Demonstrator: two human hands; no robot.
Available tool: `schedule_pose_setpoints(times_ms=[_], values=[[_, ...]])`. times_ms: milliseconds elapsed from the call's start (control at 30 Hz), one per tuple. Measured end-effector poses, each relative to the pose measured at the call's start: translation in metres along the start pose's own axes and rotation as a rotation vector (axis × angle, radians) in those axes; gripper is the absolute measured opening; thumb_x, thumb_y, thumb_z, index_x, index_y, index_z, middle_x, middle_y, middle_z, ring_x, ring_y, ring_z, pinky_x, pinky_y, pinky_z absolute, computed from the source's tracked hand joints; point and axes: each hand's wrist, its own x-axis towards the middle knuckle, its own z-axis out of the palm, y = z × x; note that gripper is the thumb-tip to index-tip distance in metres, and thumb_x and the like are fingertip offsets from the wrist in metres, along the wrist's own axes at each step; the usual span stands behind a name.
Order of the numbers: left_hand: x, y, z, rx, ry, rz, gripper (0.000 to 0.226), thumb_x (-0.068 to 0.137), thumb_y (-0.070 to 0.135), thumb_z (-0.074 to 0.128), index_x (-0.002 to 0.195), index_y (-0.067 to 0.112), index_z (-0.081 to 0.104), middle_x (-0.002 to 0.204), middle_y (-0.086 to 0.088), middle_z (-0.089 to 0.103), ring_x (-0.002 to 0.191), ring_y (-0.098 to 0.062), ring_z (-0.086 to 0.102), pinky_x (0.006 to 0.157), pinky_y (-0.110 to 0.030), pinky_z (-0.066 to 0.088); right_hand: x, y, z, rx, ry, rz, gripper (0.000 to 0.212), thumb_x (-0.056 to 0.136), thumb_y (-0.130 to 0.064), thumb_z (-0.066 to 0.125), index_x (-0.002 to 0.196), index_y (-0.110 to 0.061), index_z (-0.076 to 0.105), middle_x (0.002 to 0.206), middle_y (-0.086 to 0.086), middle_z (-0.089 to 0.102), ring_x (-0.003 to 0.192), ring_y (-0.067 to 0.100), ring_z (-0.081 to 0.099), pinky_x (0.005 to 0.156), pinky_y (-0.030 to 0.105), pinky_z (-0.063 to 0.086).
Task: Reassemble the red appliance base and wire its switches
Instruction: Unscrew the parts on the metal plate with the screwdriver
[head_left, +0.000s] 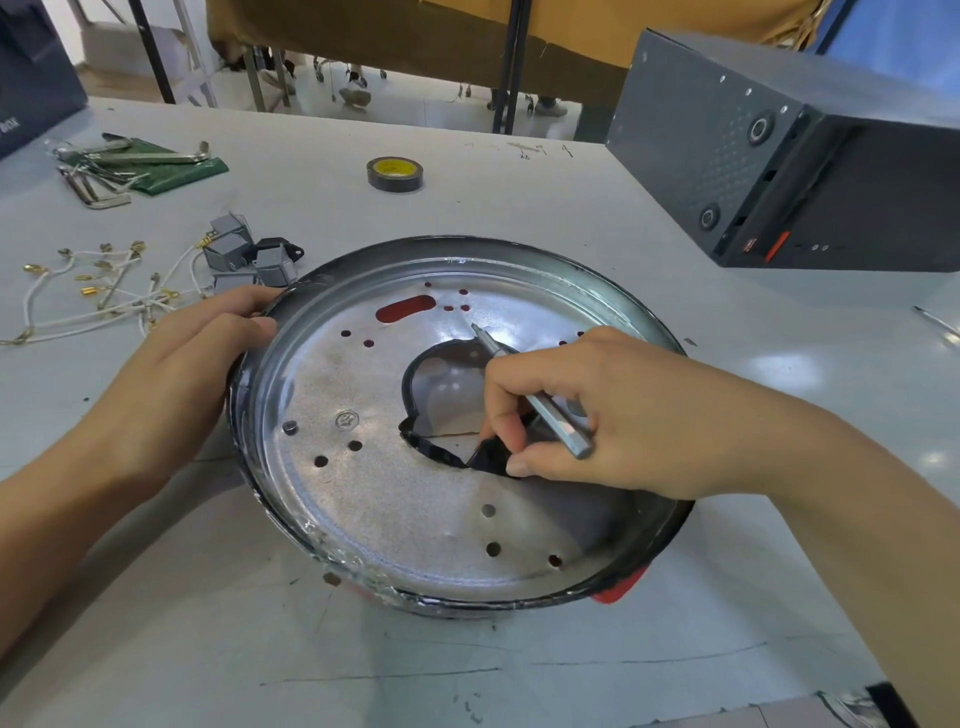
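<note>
The round appliance base (363, 499) lies on the table, its silver perforated plate facing up inside a dark rim, with red showing through holes and at the lower right edge. My left hand (182, 364) grips the rim at its left side. My right hand (597, 415) holds a slim grey screwdriver (540, 405) and reaches its fingertips into the plate's central cut-out, touching a black part at the opening's edge. Grey switches (249, 254) and white wires with brass terminals (98, 291) lie left of the base.
A roll of black tape (395, 174) sits behind the base. Hex keys on a green pouch (130, 166) lie at the far left. A dark computer case (779, 171) stands at the right. A metal tool (935, 322) lies near the right edge.
</note>
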Motion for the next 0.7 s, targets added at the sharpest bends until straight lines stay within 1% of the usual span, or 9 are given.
schedule_pose_setpoints(times_ms=[133, 200, 233, 267, 300, 367, 433, 567, 700], values=[[-0.009, 0.014, 0.006, -0.001, -0.001, -0.050, 0.034, 0.076, 0.019, 0.046, 0.083, 0.042, 0.070, 0.074, 0.010, 0.071, 0.059, -0.004, 0.064, 0.074, -0.044, 0.047, 0.002, -0.001, -0.003, 0.041, 0.004, 0.013, 0.024, 0.082, -0.022, 0.070, 0.072, -0.030, 0.050, 0.074, -0.028, 0.056, 0.064, 0.012, 0.046, 0.057, 0.018, 0.038], [-0.007, 0.023, 0.011, 0.025, -0.020, -0.088, 0.044, 0.087, 0.006, 0.040, 0.072, 0.035, 0.069, 0.068, 0.006, 0.068, 0.060, -0.005, 0.061, 0.074, -0.032, 0.047, 0.004, -0.002, -0.004, 0.055, 0.000, 0.017, 0.023, 0.082, -0.021, 0.071, 0.072, -0.029, 0.051, 0.072, -0.020, 0.056, 0.065, 0.013, 0.047, 0.058, 0.021, 0.038], [-0.010, 0.022, 0.007, 0.067, -0.081, -0.068, 0.048, 0.092, 0.000, 0.035, 0.069, 0.032, 0.063, 0.063, 0.007, 0.065, 0.059, -0.003, 0.058, 0.071, -0.020, 0.046, 0.005, -0.003, -0.005, 0.058, -0.005, 0.019, 0.023, 0.082, -0.022, 0.071, 0.072, -0.028, 0.051, 0.072, -0.013, 0.057, 0.065, 0.014, 0.047, 0.058, 0.023, 0.038], [-0.010, 0.020, 0.001, 0.108, -0.114, -0.038, 0.047, 0.095, -0.005, 0.030, 0.071, 0.028, 0.053, 0.054, 0.012, 0.061, 0.058, -0.001, 0.057, 0.062, -0.007, 0.041, 0.006, -0.004, -0.006, 0.056, -0.011, 0.021, 0.023, 0.082, -0.022, 0.071, 0.072, -0.028, 0.051, 0.072, -0.007, 0.057, 0.065, 0.015, 0.046, 0.058, 0.025, 0.038], [-0.008, 0.019, -0.004, 0.117, -0.114, -0.046, 0.047, 0.097, -0.007, 0.025, 0.071, 0.027, 0.044, 0.042, 0.018, 0.056, 0.055, 0.002, 0.056, 0.050, -0.002, 0.035, 0.007, -0.005, -0.006, 0.053, -0.015, 0.024, 0.023, 0.082, -0.022, 0.071, 0.072, -0.027, 0.051, 0.071, -0.006, 0.056, 0.064, 0.014, 0.046, 0.057, 0.025, 0.038], [-0.006, 0.020, -0.005, 0.170, -0.165, -0.027, 0.047, 0.099, -0.008, 0.020, 0.073, 0.028, 0.036, 0.033, 0.014, 0.051, 0.040, 0.008, 0.051, 0.047, -0.007, 0.034, 0.009, -0.007, -0.006, 0.055, -0.009, 0.029, 0.022, 0.081, -0.020, 0.072, 0.073, -0.025, 0.052, 0.068, -0.010, 0.053, 0.060, 0.010, 0.042, 0.055, 0.020, 0.036], [-0.009, 0.021, -0.003, 0.239, -0.238, 0.024, 0.049, 0.097, -0.010, 0.017, 0.071, 0.025, 0.037, 0.036, -0.002, 0.052, 0.037, -0.003, 0.051, 0.051, -0.017, 0.034, 0.010, -0.009, -0.005, 0.058, 0.000, 0.035, 0.019, 0.081, -0.018, 0.071, 0.075, -0.022, 0.054, 0.069, -0.011, 0.054, 0.061, 0.011, 0.043, 0.056, 0.018, 0.035], [-0.012, 0.024, 0.001, 0.252, -0.294, 0.046, 0.049, 0.095, -0.013, 0.016, 0.072, 0.022, 0.041, 0.027, 0.010, 0.047, 0.045, -0.012, 0.049, 0.055, -0.023, 0.033, 0.008, -0.008, -0.001, 0.056, 0.019, 0.048, 0.015, 0.082, -0.017, 0.071, 0.078, -0.017, 0.056, 0.082, 0.008, 0.060, 0.072, 0.021, 0.049, 0.059, 0.023, 0.037], [-0.007, 0.027, 0.001, 0.233, -0.214, 0.020, 0.051, 0.094, -0.015, 0.016, 0.076, 0.023, 0.044, 0.027, 0.012, 0.047, 0.046, -0.009, 0.051, 0.058, -0.021, 0.030, 0.004, -0.009, 0.004, 0.063, 0.035, 0.054, 0.014, 0.082, -0.019, 0.070, 0.079, -0.018, 0.056, 0.082, 0.008, 0.061, 0.076, 0.023, 0.052, 0.067, 0.032, 0.042]])
